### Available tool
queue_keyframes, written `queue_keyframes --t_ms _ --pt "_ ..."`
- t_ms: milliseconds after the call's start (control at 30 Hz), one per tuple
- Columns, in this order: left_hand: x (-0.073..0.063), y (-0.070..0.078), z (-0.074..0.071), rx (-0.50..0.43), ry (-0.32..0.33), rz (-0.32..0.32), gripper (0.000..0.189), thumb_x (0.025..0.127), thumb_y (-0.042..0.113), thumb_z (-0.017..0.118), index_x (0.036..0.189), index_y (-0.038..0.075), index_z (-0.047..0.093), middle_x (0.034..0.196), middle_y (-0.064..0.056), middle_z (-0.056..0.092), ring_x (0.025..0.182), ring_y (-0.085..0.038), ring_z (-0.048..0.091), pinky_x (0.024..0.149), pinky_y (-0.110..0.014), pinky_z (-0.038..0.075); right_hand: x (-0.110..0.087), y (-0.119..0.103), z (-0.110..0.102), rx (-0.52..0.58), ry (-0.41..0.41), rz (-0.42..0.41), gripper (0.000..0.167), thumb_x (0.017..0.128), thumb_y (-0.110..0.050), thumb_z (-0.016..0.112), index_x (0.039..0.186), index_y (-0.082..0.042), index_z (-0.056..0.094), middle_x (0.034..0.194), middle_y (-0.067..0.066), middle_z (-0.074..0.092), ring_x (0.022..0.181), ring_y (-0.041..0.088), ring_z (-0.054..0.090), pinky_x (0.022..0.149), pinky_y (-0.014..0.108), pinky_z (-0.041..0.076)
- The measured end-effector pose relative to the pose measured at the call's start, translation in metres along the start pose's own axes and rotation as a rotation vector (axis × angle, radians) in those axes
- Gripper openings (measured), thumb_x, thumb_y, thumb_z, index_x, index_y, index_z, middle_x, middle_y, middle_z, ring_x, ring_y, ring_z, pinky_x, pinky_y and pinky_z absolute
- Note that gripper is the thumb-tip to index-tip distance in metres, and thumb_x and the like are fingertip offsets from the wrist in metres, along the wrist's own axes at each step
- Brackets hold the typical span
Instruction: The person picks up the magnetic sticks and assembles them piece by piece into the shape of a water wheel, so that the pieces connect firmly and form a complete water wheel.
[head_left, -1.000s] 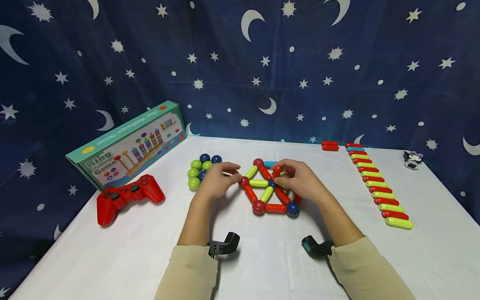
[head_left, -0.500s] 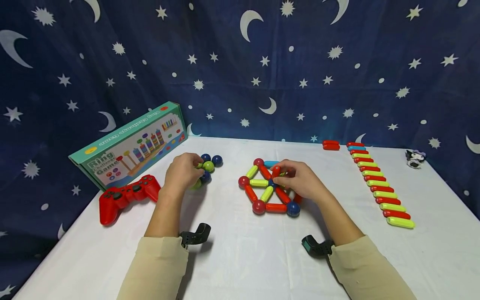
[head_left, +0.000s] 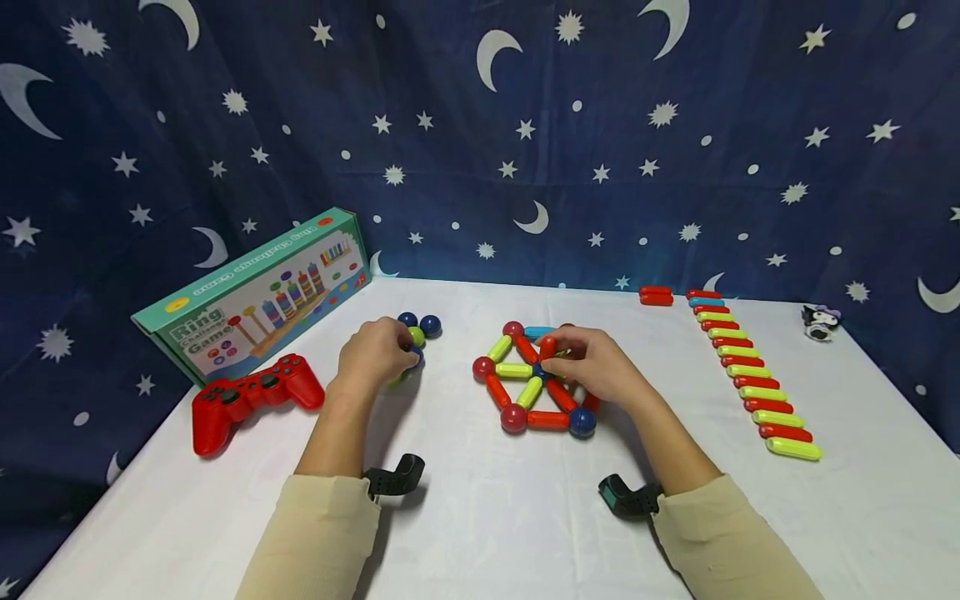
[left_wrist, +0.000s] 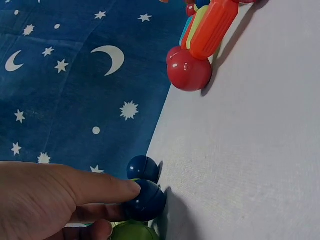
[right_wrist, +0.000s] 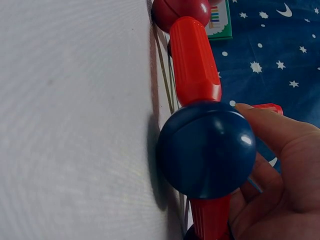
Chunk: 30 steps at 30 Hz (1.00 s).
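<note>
My left hand [head_left: 369, 357] is over the cluster of balls left of centre. In the left wrist view, its thumb and fingers pinch a blue ball [left_wrist: 148, 202]; a green ball [left_wrist: 133, 232] and another blue ball [left_wrist: 143, 168] sit beside it. My right hand [head_left: 604, 360] pinches a red rod [head_left: 547, 347] that stands upright at the hub of a flat wheel-like frame of magnetic rods and balls. Red balls [head_left: 513, 418], a blue corner ball [head_left: 582, 422] and yellow rods [head_left: 514, 372] form the frame. The right hand hides part of its right side.
A red game controller [head_left: 258, 398] and a ring game box [head_left: 262, 296] stand at the left. A long row of rods [head_left: 757, 393] runs down the right side, with two red rods [head_left: 656, 296] behind. A small figurine [head_left: 821, 322] sits at the far right.
My left hand has left the frame's red corner ball, moved left to the ball cluster, and now pinches a blue ball. My right hand stays at the upright red rod.
</note>
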<state>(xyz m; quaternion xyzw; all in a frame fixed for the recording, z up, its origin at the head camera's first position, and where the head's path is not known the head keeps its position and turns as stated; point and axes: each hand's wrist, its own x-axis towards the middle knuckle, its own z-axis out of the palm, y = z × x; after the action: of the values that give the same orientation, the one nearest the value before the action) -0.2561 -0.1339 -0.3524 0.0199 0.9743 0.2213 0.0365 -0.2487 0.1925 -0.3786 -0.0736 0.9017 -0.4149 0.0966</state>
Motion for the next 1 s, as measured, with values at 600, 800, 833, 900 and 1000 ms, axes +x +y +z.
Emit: queue_keyframes --t_ms 600,800,833,900,1000 --pt "-0.001 0.007 0.006 0.011 -0.004 0.02 0.023 0.091 0.021 0.073 0.109 0.007 0.078 0.105 -0.014 0.075 0.096 -0.032 0.066 0.081 -0.049 0.054 -0.002 0.0 0.007 0.009 0.021 0.005 0.041 0.094 -0.025 0.077 0.133 -0.015 0.068 0.125 0.013 0.07 0.107 0.029 0.063 0.09 0.04 0.058" --pt "0.0 0.022 0.008 -0.136 0.049 0.053 0.031 0.093 0.022 0.071 0.119 0.006 0.076 0.11 -0.013 0.077 0.105 -0.033 0.066 0.092 -0.05 0.052 -0.001 0.002 0.006 -0.002 0.028 -0.009 0.04 0.093 -0.025 0.077 0.132 -0.016 0.069 0.123 0.012 0.071 0.107 0.029 0.063 0.092 0.043 0.058" --pt "0.001 0.024 0.01 -0.187 0.058 0.062 0.032 0.093 0.022 0.072 0.12 0.005 0.075 0.111 -0.013 0.077 0.107 -0.033 0.066 0.094 -0.049 0.052 -0.001 0.002 0.006 -0.005 0.027 -0.015 0.04 0.093 -0.025 0.077 0.131 -0.015 0.069 0.123 0.012 0.071 0.106 0.029 0.063 0.092 0.043 0.058" --pt "0.001 0.029 0.012 -0.294 0.07 0.072 0.033 0.093 0.023 0.073 0.121 0.006 0.075 0.112 -0.012 0.077 0.109 -0.031 0.067 0.095 -0.046 0.051 0.0 0.001 0.005 -0.008 0.025 -0.023 0.04 0.093 -0.026 0.077 0.13 -0.015 0.069 0.122 0.012 0.071 0.105 0.029 0.062 0.091 0.042 0.057" --pt "0.002 0.037 0.017 -0.466 0.074 0.081 0.033 0.093 0.023 0.074 0.122 0.007 0.075 0.115 -0.013 0.076 0.108 -0.03 0.068 0.09 -0.04 0.053 0.0 0.001 0.004 -0.017 0.024 -0.026 0.04 0.093 -0.027 0.077 0.13 -0.014 0.07 0.12 0.012 0.071 0.103 0.028 0.062 0.089 0.04 0.057"
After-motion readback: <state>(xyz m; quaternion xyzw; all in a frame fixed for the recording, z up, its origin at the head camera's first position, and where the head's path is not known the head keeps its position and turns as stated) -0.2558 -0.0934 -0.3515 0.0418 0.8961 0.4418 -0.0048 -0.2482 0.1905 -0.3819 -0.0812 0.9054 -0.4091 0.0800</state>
